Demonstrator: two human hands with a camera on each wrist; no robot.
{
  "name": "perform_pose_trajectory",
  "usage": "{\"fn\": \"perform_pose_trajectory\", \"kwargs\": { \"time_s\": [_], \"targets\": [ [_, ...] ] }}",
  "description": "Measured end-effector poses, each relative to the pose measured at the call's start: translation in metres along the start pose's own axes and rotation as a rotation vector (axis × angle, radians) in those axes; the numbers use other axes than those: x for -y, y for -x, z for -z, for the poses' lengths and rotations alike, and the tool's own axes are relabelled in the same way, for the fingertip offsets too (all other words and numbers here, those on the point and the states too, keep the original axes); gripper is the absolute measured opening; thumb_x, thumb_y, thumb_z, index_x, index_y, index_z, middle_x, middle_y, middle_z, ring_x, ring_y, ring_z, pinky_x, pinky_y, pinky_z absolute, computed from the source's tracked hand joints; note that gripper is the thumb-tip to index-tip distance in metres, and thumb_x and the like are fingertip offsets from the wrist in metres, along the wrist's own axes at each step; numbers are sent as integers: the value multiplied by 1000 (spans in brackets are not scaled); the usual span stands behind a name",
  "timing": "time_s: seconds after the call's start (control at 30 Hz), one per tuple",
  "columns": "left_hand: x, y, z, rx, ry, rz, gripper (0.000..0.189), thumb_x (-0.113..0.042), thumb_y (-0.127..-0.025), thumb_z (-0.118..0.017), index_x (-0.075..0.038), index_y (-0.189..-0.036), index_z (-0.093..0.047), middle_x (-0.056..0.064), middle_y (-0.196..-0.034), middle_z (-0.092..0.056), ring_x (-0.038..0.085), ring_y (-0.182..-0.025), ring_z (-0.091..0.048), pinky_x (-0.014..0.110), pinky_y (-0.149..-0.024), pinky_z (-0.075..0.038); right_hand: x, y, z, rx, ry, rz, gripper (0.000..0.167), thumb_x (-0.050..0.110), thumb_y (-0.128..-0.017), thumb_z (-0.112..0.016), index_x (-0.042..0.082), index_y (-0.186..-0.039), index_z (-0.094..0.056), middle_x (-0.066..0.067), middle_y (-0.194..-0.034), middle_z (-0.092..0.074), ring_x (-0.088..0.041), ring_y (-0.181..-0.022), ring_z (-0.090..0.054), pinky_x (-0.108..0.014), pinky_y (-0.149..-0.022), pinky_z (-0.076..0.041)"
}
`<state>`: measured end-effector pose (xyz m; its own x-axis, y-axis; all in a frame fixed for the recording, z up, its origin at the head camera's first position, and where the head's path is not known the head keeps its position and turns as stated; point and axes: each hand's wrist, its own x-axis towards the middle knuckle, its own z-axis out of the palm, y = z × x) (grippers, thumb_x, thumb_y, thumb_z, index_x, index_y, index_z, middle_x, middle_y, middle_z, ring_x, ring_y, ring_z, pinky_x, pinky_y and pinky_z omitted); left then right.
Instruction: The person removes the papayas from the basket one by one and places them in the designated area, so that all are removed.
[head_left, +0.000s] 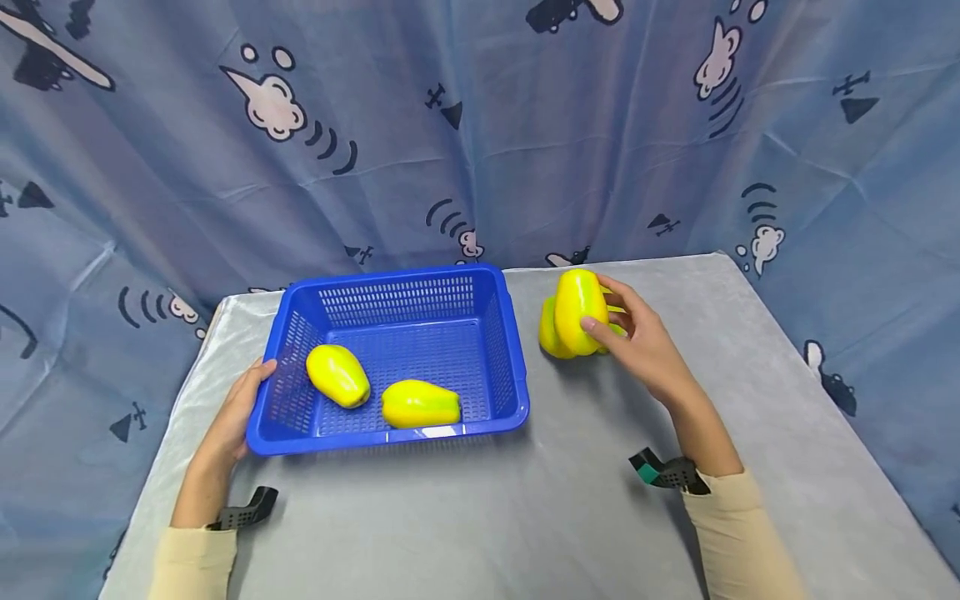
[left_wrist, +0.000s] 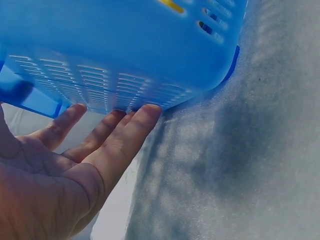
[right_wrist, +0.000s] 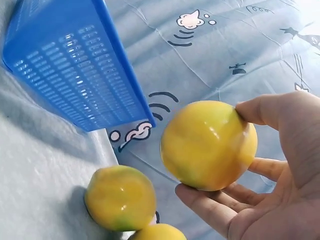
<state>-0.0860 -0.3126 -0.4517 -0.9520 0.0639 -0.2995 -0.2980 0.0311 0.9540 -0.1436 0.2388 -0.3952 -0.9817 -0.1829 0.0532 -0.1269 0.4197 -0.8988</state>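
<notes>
My right hand (head_left: 637,337) holds a yellow papaya (head_left: 579,312) between thumb and fingers, raised above the table. Two more papayas lie below it, one (right_wrist: 120,197) showing well in the right wrist view and the other (right_wrist: 159,233) cut off by the frame's bottom edge. At the left, a blue plastic basket (head_left: 386,277) with slotted walls contains two papayas, one on the left (head_left: 337,375) and one by the front wall (head_left: 420,405). My left hand (left_wrist: 75,170) has its fingers fairly straight, their tips touching the basket's outer left side.
A pale grey cloth covers the table (head_left: 480,517). Behind and beside it hangs a blue curtain (head_left: 525,133) with cartoon prints. Dark bands with small mounts, one on the left wrist (head_left: 243,512) and one on the right (head_left: 671,473), stick out above the cloth.
</notes>
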Motion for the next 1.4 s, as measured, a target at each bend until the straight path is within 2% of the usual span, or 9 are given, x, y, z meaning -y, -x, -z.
{"fn": "perform_pose_trajectory", "kwargs": {
  "time_s": [0.3, 0.57, 0.67, 0.8, 1.0, 1.1, 1.23, 1.3, 1.4],
  "targets": [
    [-4, -1, 2, -14, -2, -5, 70, -44, -114, -33, -4, -167, -10, -16, -104, -70, 5, -93, -72, 29, -77, -64, -6, -3, 10, -44, 33, -19, 73, 31, -105, -68, 25, -167, -30, -19, -162, -45, -41, -140, -51, -12, -94, -46],
    [-4, -1, 3, -17, 36, -13, 52, -42, -115, -35, -17, -159, -27, -14, -103, -71, 6, -91, -72, 30, -76, -64, -14, -8, 15, -68, 65, -32, 72, 33, -105, -66, 19, -167, -32, -19, -164, -44, -42, -145, -48, -54, -114, -46],
    [-6, -2, 4, -9, 44, -23, 43, -42, -114, -35, -22, -152, -35, -13, -102, -72, 7, -90, -73, 30, -75, -64, -15, -9, 18, -82, 64, -20, 68, 32, -106, -66, 18, -165, -35, -19, -163, -45, -41, -144, -49, -40, -111, -49],
    [-7, -4, 3, 1, 77, -43, 23, -40, -115, -36, -32, -134, -44, -12, -101, -73, 8, -88, -73, 30, -73, -64, -16, -11, 21, -101, 80, -2, 67, 31, -105, -67, 17, -164, -38, -17, -162, -47, -39, -142, -50, -21, -101, -45],
    [-5, -4, 4, 20, 96, -62, 22, -39, -115, -36, -33, -134, -45, -11, -103, -74, 8, -89, -74, 30, -74, -65, -21, -11, 28, -118, 114, -2, 67, 31, -106, -66, 18, -164, -37, -17, -163, -46, -40, -143, -49, -18, -98, -44],
    [-3, -4, 4, 21, 84, -58, 33, -39, -115, -36, -26, -144, -41, -11, -104, -74, 8, -91, -74, 31, -75, -65, -24, -8, 32, -132, 129, -1, 67, 32, -106, -66, 18, -165, -36, -17, -164, -45, -41, -143, -49, -12, -94, -43],
    [-1, -4, 2, 22, 25, -39, 61, -41, -115, -33, -8, -165, -19, -15, -106, -71, 7, -94, -73, 30, -78, -65, -27, -3, 35, -148, 129, -12, 67, 30, -106, -66, 17, -165, -36, -16, -164, -45, -38, -141, -50, -7, -91, -43],
    [0, -3, 2, 20, 8, -28, 68, -41, -115, -32, -3, -167, -11, -15, -106, -70, 6, -95, -72, 30, -78, -64, -29, -2, 37, -154, 125, -18, 66, 30, -106, -66, 16, -164, -37, -15, -163, -45, -37, -140, -51, -6, -90, -43],
    [1, -3, 0, 12, 9, -20, 69, -42, -115, -32, -2, -167, -9, -15, -105, -70, 6, -95, -72, 30, -78, -64, -30, -2, 39, -165, 138, -22, 66, 32, -106, -66, 17, -164, -38, -15, -163, -46, -36, -139, -51, -6, -89, -43]
  ]
}}
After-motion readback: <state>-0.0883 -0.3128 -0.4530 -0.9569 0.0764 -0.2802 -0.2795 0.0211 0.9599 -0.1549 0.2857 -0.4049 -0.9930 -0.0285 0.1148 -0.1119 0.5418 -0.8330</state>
